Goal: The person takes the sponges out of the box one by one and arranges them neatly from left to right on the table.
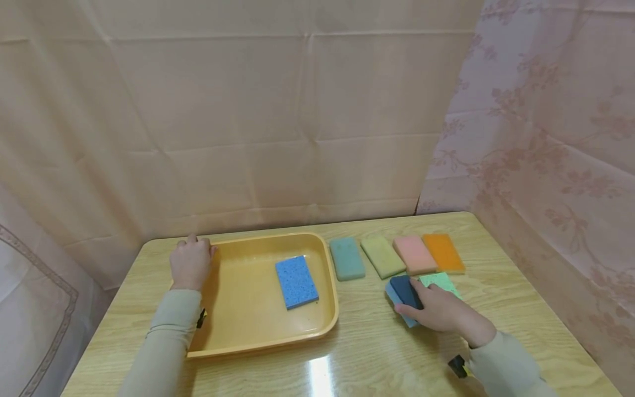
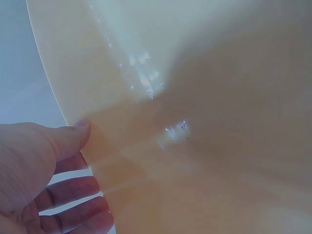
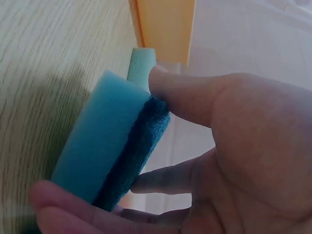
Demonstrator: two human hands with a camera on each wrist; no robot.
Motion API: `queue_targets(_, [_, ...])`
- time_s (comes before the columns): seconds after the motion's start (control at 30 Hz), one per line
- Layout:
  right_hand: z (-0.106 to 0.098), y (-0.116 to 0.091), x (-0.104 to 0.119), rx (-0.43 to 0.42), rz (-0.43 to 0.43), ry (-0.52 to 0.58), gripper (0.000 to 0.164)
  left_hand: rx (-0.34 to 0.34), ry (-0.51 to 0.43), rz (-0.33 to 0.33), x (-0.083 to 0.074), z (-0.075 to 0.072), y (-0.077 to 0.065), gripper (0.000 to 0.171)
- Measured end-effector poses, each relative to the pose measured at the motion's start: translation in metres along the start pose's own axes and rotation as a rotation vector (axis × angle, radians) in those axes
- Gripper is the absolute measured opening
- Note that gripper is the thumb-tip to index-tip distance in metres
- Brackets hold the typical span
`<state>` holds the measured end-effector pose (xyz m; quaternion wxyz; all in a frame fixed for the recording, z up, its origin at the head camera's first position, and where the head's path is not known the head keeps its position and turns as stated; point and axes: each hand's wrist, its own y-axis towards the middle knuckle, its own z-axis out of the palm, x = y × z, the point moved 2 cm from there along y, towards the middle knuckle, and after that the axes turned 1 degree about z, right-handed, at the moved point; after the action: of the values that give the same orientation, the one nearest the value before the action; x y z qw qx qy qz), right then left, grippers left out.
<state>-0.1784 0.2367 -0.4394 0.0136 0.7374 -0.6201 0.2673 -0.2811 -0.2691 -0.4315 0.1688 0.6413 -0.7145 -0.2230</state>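
On the left, my left hand (image 1: 190, 263) holds the side rim of a yellow plastic tray (image 1: 238, 320). In the left wrist view the thumb (image 2: 73, 139) lies over the tray's edge, with the other fingers on its outer side. A speckled blue sponge (image 1: 296, 282) lies inside the tray, toward its right. My right hand (image 1: 441, 310) grips a two-layer scrub sponge (image 1: 407, 291) right of the tray. Its light blue foam (image 3: 97, 131) and dark blue scouring layer (image 3: 139, 146) show between thumb and fingers in the right wrist view. A mint green sponge (image 1: 441, 282) is partly hidden behind that hand.
Beyond the right hand, a row of sponges lies on the wooden table (image 1: 367, 353): teal (image 1: 347, 259), yellow-green (image 1: 383, 256), pink (image 1: 415, 255) and orange (image 1: 444, 253). Hanging cloth (image 1: 297, 127) borders the table's back and right sides.
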Motion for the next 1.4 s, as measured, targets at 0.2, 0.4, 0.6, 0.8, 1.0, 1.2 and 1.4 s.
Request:
queue_targets(0.2, [-0.001,0.002,0.000,0.009,0.034,-0.012,0.099,0.012,0.012,-0.002,0.001,0.001,0.001,0.025])
queue_targets(0.4, [-0.002,0.003,0.000,0.047,0.058,-0.007,0.102,0.011,0.006,-0.008,0.001,0.001,0.001,0.024])
queue_targets(0.6, [-0.001,0.002,-0.001,0.084,0.071,0.008,0.098,0.004,0.020,0.000,0.000,0.000,0.002,0.025])
queue_targets(0.8, [0.001,0.003,-0.001,0.079,0.073,-0.035,0.101,0.027,0.023,-0.003,0.001,0.000,0.002,0.026])
queue_targets(1.0, [0.001,0.004,0.000,0.057,0.102,-0.026,0.111,0.039,0.017,-0.010,0.002,0.000,0.002,0.026])
queue_targets(1.2, [0.000,0.008,0.000,0.034,0.133,-0.068,0.116,0.040,0.009,-0.013,0.001,0.000,0.001,0.026])
queue_targets(1.4, [0.000,0.010,0.000,0.024,0.159,-0.083,0.123,0.053,0.010,-0.016,0.001,-0.001,0.001,0.025])
